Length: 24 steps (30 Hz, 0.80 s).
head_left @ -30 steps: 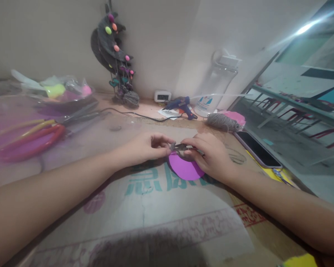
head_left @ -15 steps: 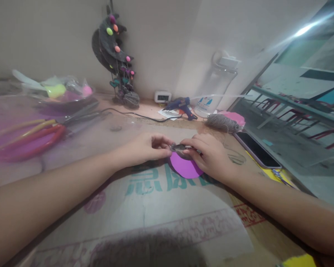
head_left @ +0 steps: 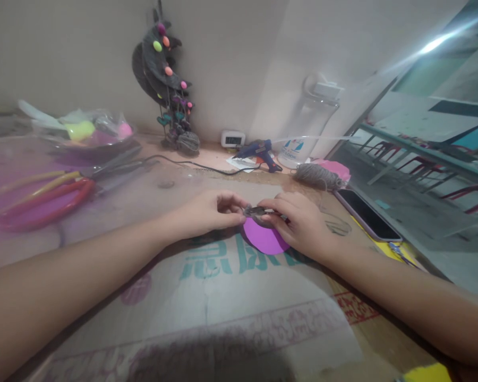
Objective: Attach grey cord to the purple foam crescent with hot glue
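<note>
Over the middle of the covered table, my left hand (head_left: 219, 210) pinches the left end of a small dark grey piece (head_left: 257, 213), which looks curved and wrapped in yarn. My right hand (head_left: 297, 220) has thumb and fingers closed on the same piece from the right. Just below and in front of it, a purple paper circle (head_left: 267, 240) shows, its right edge partly behind my right hand. Whether the circle is joined to the grey piece I cannot tell.
A blue glue gun (head_left: 261, 153) stands behind my hands near a clear bottle (head_left: 308, 124) and grey yarn (head_left: 317, 176). A phone (head_left: 368, 215) lies right. Scissors (head_left: 51, 199) and a plastic bag (head_left: 87, 129) are left. A grey moon-shaped decoration (head_left: 159, 66) hangs against the wall.
</note>
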Each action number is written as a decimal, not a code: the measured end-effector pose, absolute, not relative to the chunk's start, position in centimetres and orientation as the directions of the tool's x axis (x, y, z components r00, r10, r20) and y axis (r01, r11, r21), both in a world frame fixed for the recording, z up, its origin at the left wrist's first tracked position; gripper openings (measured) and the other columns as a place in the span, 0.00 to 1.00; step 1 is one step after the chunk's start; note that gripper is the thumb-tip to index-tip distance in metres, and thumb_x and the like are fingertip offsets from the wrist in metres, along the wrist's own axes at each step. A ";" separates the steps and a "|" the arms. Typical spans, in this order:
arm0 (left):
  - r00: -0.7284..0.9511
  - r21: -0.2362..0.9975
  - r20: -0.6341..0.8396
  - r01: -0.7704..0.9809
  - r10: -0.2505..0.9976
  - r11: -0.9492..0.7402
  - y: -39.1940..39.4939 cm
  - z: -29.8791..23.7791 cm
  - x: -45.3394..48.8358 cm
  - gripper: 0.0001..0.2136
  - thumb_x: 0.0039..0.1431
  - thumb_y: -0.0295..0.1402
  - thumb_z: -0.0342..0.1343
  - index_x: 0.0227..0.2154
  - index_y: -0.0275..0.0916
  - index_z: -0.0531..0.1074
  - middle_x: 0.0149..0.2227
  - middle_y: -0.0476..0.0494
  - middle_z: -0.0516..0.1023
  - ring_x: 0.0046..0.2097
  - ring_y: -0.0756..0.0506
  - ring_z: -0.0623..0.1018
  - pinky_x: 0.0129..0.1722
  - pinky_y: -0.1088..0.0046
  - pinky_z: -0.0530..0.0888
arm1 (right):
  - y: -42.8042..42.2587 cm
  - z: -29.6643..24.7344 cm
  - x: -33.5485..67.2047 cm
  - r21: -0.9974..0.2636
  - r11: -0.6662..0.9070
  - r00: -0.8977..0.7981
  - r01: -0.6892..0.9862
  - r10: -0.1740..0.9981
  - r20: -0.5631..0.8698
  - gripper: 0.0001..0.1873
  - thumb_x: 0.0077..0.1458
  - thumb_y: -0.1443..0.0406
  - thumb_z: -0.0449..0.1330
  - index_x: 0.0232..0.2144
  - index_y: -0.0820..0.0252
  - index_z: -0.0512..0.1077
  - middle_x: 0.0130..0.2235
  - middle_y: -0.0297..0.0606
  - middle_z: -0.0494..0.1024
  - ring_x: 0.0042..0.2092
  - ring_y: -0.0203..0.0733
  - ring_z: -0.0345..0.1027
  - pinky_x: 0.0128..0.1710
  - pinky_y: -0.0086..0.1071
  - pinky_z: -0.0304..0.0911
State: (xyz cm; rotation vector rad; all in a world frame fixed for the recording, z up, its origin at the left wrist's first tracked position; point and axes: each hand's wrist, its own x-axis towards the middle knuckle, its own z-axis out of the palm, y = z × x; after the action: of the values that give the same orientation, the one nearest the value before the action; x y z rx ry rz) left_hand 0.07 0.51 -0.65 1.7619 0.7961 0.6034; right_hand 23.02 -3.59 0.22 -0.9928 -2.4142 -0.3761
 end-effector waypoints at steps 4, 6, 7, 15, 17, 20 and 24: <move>0.658 0.949 0.032 0.216 0.752 -0.230 0.7 -0.9 0.0 0.15 0.51 0.37 0.60 0.42 0.37 0.73 0.34 0.47 0.78 0.33 0.50 0.75 0.33 0.75 0.70 | -3.6 0.2 23.0 0.077 0.683 -0.608 0.726 0.587 0.535 0.12 0.63 0.62 0.53 0.40 0.62 0.73 0.29 0.38 0.72 0.33 0.40 0.64 0.34 0.33 0.54; 0.665 0.950 0.037 0.209 0.746 -0.233 0.7 -1.0 0.0 0.15 0.52 0.37 0.60 0.42 0.38 0.73 0.34 0.47 0.78 0.33 0.51 0.75 0.32 0.75 0.69 | -3.6 0.3 22.9 0.077 0.683 -0.610 0.726 0.589 0.530 0.12 0.63 0.61 0.53 0.40 0.62 0.74 0.28 0.38 0.72 0.33 0.40 0.64 0.34 0.33 0.54; 0.668 0.950 0.038 0.207 0.743 -0.235 0.8 -1.1 0.0 0.15 0.52 0.37 0.60 0.41 0.38 0.73 0.34 0.47 0.78 0.33 0.51 0.75 0.32 0.75 0.69 | -3.6 0.3 22.9 0.075 0.683 -0.611 0.726 0.591 0.527 0.12 0.63 0.61 0.53 0.40 0.61 0.74 0.29 0.38 0.72 0.33 0.40 0.64 0.34 0.33 0.54; 0.665 0.940 0.044 0.225 0.746 -0.255 0.7 -0.9 0.0 0.14 0.52 0.38 0.60 0.40 0.38 0.73 0.35 0.47 0.77 0.33 0.50 0.75 0.31 0.76 0.68 | -3.6 0.3 23.0 0.046 0.688 -0.607 0.724 0.604 0.517 0.12 0.63 0.62 0.53 0.40 0.61 0.74 0.29 0.38 0.73 0.32 0.39 0.64 0.34 0.32 0.55; 0.662 0.940 0.042 0.229 0.748 -0.255 0.7 -0.9 0.0 0.15 0.52 0.38 0.60 0.41 0.37 0.72 0.34 0.47 0.77 0.33 0.50 0.75 0.32 0.75 0.69 | -3.7 0.3 22.9 0.033 0.687 -0.603 0.726 0.612 0.512 0.12 0.63 0.61 0.53 0.40 0.61 0.74 0.29 0.38 0.73 0.32 0.39 0.65 0.34 0.32 0.55; 0.661 0.941 0.040 0.226 0.749 -0.250 0.8 -1.1 0.0 0.16 0.52 0.39 0.60 0.41 0.37 0.72 0.34 0.47 0.77 0.33 0.50 0.75 0.32 0.75 0.69 | -3.7 0.3 22.9 -0.009 0.683 -0.589 0.730 0.636 0.499 0.13 0.63 0.60 0.53 0.40 0.61 0.74 0.29 0.38 0.74 0.33 0.39 0.65 0.34 0.31 0.55; 0.663 0.947 0.045 0.209 0.747 -0.243 0.8 -1.2 0.0 0.15 0.52 0.38 0.60 0.41 0.37 0.72 0.32 0.48 0.76 0.32 0.50 0.74 0.31 0.75 0.68 | -3.8 0.3 22.9 -0.097 0.680 -0.561 0.727 0.669 0.489 0.14 0.63 0.59 0.52 0.41 0.61 0.73 0.30 0.38 0.74 0.33 0.39 0.66 0.35 0.31 0.56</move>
State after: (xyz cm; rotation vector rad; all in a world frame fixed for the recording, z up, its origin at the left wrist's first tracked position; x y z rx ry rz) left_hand -0.03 0.79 -1.18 1.7837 0.7674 0.6127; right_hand 22.85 -3.78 0.35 -1.0769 -2.3985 -0.1579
